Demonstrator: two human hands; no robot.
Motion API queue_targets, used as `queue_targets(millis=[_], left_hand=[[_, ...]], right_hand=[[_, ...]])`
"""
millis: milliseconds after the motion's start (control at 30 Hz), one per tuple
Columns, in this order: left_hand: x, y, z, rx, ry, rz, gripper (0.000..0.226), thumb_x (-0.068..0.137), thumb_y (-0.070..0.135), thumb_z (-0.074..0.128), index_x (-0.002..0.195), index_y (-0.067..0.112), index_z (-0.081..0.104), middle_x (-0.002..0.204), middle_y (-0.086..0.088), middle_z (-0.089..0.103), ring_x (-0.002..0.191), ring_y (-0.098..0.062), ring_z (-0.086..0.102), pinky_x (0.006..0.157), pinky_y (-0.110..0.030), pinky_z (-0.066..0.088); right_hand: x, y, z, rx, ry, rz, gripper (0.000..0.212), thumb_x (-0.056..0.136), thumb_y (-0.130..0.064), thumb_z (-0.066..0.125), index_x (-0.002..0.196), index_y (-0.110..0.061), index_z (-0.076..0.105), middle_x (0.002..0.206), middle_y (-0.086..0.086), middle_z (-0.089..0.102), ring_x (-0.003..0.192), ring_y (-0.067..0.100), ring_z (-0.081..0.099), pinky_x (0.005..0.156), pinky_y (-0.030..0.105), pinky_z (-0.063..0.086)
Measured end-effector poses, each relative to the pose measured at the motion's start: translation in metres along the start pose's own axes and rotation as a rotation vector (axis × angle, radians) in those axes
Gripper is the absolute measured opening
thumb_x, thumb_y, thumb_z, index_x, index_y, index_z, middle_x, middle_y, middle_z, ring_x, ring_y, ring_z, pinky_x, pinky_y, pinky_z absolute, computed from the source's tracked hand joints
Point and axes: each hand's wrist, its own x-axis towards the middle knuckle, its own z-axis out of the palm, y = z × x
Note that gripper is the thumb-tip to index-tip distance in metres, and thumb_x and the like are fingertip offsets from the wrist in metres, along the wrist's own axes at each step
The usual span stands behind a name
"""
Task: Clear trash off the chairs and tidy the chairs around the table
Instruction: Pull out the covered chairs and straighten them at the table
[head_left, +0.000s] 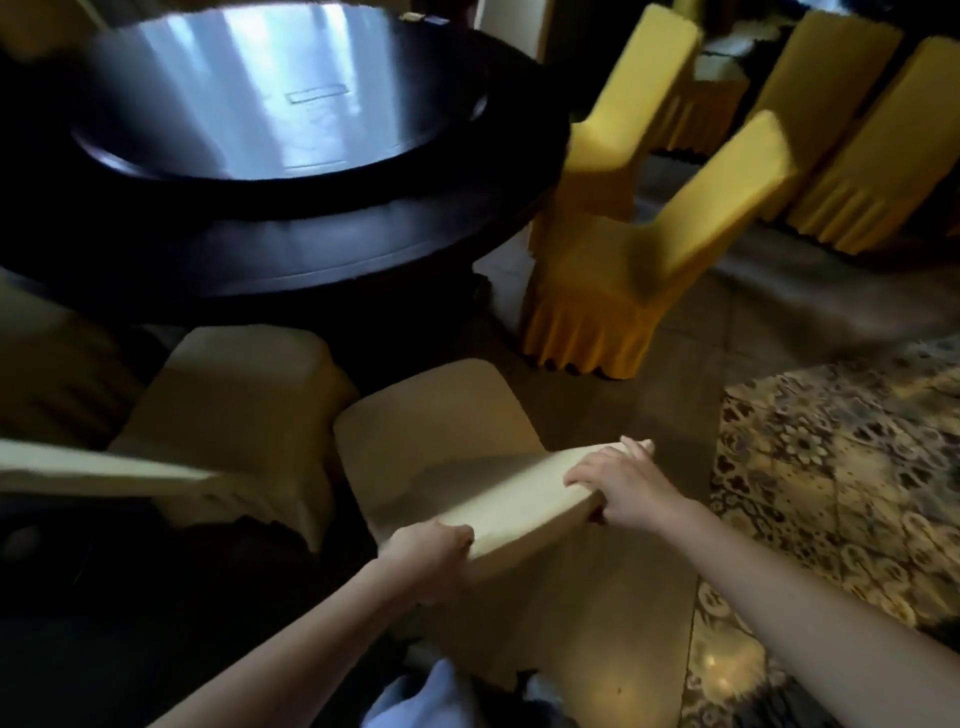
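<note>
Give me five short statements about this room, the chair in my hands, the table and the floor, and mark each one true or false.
1. The left hand and the right hand both hold the back of one chair. True.
2. The table is square. False: it is round.
3. Trash lies on that chair's seat. False: the seat shows nothing on it.
4. The skirted chair further right wears a yellow cover. True.
5. The patterned carpet lies on the person's left. False: it is on the right.
</note>
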Motion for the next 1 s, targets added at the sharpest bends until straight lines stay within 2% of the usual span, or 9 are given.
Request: queue_targets(millis=[100, 167, 300, 367, 433, 567, 733, 1000], left_hand=[[-0.005, 0.012, 0.011, -0.001, 0.108, -0.098, 0.020, 0.078, 0.025, 0.058, 0.096, 0.026, 0.049, 0.091, 0.000, 0.060, 0.085, -0.026, 0.062, 0.069, -0.040, 0.055], [-0.006, 0.016, 0.016, -0.029, 0.173, -0.132, 0.022, 0.079, 0.022, 0.056, 0.100, 0.027, 0.053, 0.097, 0.001, 0.063, 0.090, -0.026, 0.063, 0.071, -0.039, 0.054], [-0.006, 0.018, 0.015, -0.079, 0.254, -0.182, 0.030, 0.078, 0.025, 0.057, 0.107, 0.032, 0.058, 0.099, 0.006, 0.067, 0.092, -0.023, 0.065, 0.071, -0.035, 0.054], [-0.004, 0.015, 0.014, -0.096, 0.265, -0.190, 0.030, 0.080, 0.024, 0.057, 0.108, 0.035, 0.058, 0.099, 0.006, 0.067, 0.092, -0.021, 0.065, 0.073, -0.036, 0.055], [-0.002, 0.008, 0.011, -0.098, 0.290, -0.199, 0.035, 0.082, 0.024, 0.057, 0.114, 0.038, 0.058, 0.104, 0.007, 0.067, 0.095, -0.020, 0.065, 0.075, -0.037, 0.055], [0.004, -0.019, -0.011, -0.104, 0.367, -0.240, 0.044, 0.087, 0.021, 0.060, 0.126, 0.040, 0.056, 0.114, 0.009, 0.066, 0.102, -0.015, 0.063, 0.082, -0.036, 0.055], [0.022, -0.059, -0.043, -0.107, 0.362, -0.296, 0.041, 0.086, 0.022, 0.063, 0.123, 0.039, 0.060, 0.111, 0.009, 0.067, 0.098, -0.014, 0.064, 0.077, -0.033, 0.054], [0.055, -0.127, -0.080, -0.034, 0.337, -0.257, 0.035, 0.084, 0.024, 0.062, 0.117, 0.038, 0.064, 0.106, 0.008, 0.068, 0.097, -0.016, 0.063, 0.072, -0.030, 0.051]], right_hand=[[0.003, 0.005, -0.003, -0.054, 0.019, -0.079, 0.048, 0.085, -0.012, 0.065, 0.126, -0.034, 0.057, 0.133, -0.011, 0.056, 0.130, 0.011, 0.043, 0.117, 0.044, 0.019], [0.007, 0.009, -0.001, -0.070, 0.048, -0.131, 0.048, 0.085, -0.011, 0.064, 0.126, -0.034, 0.058, 0.131, -0.010, 0.058, 0.126, 0.012, 0.048, 0.114, 0.040, 0.027], [0.017, 0.018, -0.003, -0.122, 0.030, -0.188, 0.048, 0.086, -0.015, 0.066, 0.129, -0.034, 0.055, 0.131, -0.008, 0.060, 0.123, 0.014, 0.053, 0.113, 0.040, 0.031], [0.022, 0.018, -0.005, -0.178, 0.011, -0.214, 0.044, 0.087, -0.022, 0.065, 0.128, -0.035, 0.054, 0.126, -0.007, 0.063, 0.116, 0.016, 0.058, 0.103, 0.037, 0.043], [0.028, 0.013, -0.007, -0.210, 0.017, -0.222, 0.045, 0.090, -0.022, 0.061, 0.131, -0.035, 0.051, 0.124, -0.005, 0.064, 0.112, 0.018, 0.061, 0.093, 0.035, 0.049], [0.047, -0.006, -0.021, -0.237, 0.027, -0.210, 0.042, 0.094, -0.026, 0.055, 0.135, -0.032, 0.048, 0.121, 0.001, 0.064, 0.108, 0.023, 0.062, 0.087, 0.036, 0.050], [0.084, -0.026, -0.028, -0.170, 0.055, -0.185, 0.037, 0.093, -0.038, 0.055, 0.129, -0.032, 0.052, 0.116, -0.002, 0.066, 0.103, 0.020, 0.063, 0.084, 0.037, 0.051], [0.144, -0.052, -0.039, -0.153, 0.113, -0.144, 0.034, 0.094, -0.039, 0.054, 0.127, -0.032, 0.052, 0.113, -0.004, 0.066, 0.101, 0.019, 0.063, 0.082, 0.035, 0.048]])
